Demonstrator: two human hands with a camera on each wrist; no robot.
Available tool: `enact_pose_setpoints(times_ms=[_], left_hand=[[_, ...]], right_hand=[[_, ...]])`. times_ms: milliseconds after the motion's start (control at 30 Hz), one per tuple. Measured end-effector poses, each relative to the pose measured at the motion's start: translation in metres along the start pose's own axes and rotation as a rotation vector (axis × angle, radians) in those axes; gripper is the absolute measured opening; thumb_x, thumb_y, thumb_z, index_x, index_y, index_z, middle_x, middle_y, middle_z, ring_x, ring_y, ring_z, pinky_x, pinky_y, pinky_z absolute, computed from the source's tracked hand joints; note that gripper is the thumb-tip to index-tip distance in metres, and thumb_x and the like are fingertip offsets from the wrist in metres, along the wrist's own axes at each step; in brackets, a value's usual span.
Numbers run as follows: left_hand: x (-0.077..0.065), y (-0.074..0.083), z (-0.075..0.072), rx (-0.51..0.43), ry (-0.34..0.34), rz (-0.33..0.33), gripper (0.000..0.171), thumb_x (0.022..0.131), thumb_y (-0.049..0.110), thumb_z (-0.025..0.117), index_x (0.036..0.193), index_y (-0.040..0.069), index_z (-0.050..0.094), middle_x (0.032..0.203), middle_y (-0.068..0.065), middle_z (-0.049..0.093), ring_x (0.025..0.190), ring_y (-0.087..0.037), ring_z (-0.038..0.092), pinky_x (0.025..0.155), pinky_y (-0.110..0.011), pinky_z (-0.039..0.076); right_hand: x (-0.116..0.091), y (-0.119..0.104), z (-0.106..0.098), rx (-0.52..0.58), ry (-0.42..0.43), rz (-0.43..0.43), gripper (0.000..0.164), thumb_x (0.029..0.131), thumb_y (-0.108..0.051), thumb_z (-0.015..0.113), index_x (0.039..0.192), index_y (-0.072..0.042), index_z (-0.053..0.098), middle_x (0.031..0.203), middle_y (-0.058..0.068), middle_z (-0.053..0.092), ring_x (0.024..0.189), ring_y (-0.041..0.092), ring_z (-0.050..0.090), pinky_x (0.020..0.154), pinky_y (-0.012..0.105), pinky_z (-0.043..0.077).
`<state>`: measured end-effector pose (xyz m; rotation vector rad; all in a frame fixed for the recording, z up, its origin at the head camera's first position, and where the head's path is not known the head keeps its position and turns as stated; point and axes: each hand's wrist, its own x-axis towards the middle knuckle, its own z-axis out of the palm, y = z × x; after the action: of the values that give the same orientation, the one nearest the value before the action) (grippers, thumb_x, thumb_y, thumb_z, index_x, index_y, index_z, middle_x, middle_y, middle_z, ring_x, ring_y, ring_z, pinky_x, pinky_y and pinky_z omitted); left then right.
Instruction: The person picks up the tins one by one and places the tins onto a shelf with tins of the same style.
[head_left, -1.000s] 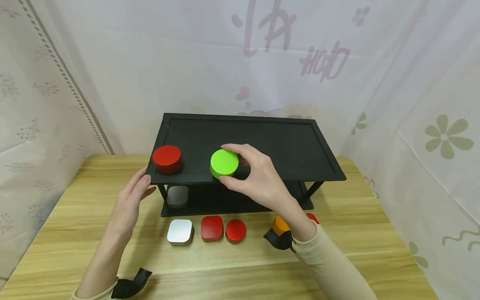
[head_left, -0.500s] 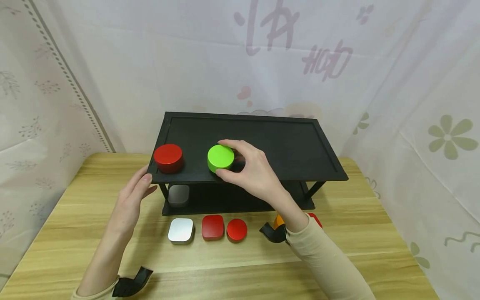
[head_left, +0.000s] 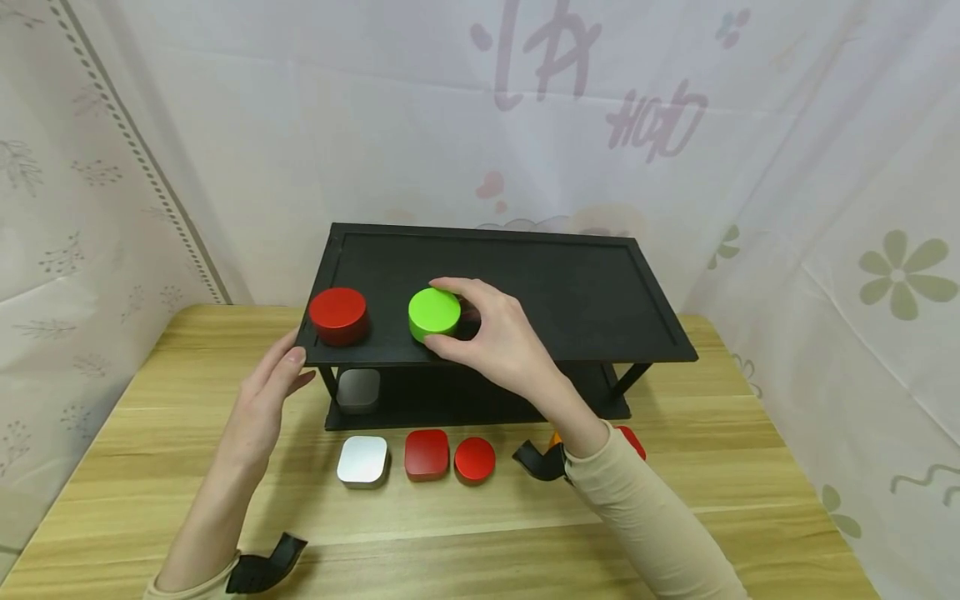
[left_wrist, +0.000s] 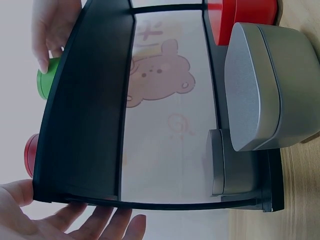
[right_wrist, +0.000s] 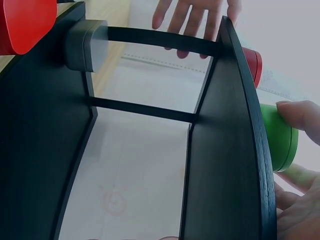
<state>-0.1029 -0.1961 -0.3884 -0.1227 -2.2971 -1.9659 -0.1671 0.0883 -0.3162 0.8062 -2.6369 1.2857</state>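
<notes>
A round green tin (head_left: 434,313) stands on the top board of the black two-tier shelf (head_left: 525,283), its side gripped between thumb and fingers of my right hand (head_left: 491,337). To its left on the same board sits a round red tin (head_left: 339,317), a small gap apart from the green one. My left hand (head_left: 258,400) holds the shelf's front left corner, the thumb on top and the other fingers (left_wrist: 100,222) beneath the edge. On the lower board, at the left end, rests a grey rounded-square tin (head_left: 358,390).
On the wooden table (head_left: 420,542) before the shelf stand a silver square tin (head_left: 363,461), a red square tin (head_left: 427,455) and a small round red tin (head_left: 475,460). Another red piece (head_left: 632,440) and an orange one show partly behind my right forearm. A patterned white curtain (head_left: 225,125) hangs behind.
My right hand has shifted left along the top board with the green tin, bringing it closer to the red round tin. My left hand stays at the corner.
</notes>
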Motion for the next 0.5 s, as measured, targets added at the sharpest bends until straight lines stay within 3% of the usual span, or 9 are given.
enact_pose_setpoints(times_ms=[500], left_hand=[[0.0002, 0.0005, 0.0003, -0.001, -0.001, -0.002, 0.051, 0.111, 0.037, 0.041, 0.156, 0.012, 0.045, 0.144, 0.014, 0.052, 0.129, 0.000, 0.049, 0.099, -0.009, 0.046]], right_hand=[[0.0018, -0.0010, 0.0020, -0.038, -0.023, 0.036, 0.058, 0.086, -0.024, 0.083, 0.140, -0.017, 0.062, 0.133, 0.002, 0.066, 0.109, 0.018, 0.065, 0.096, 0.034, 0.060]])
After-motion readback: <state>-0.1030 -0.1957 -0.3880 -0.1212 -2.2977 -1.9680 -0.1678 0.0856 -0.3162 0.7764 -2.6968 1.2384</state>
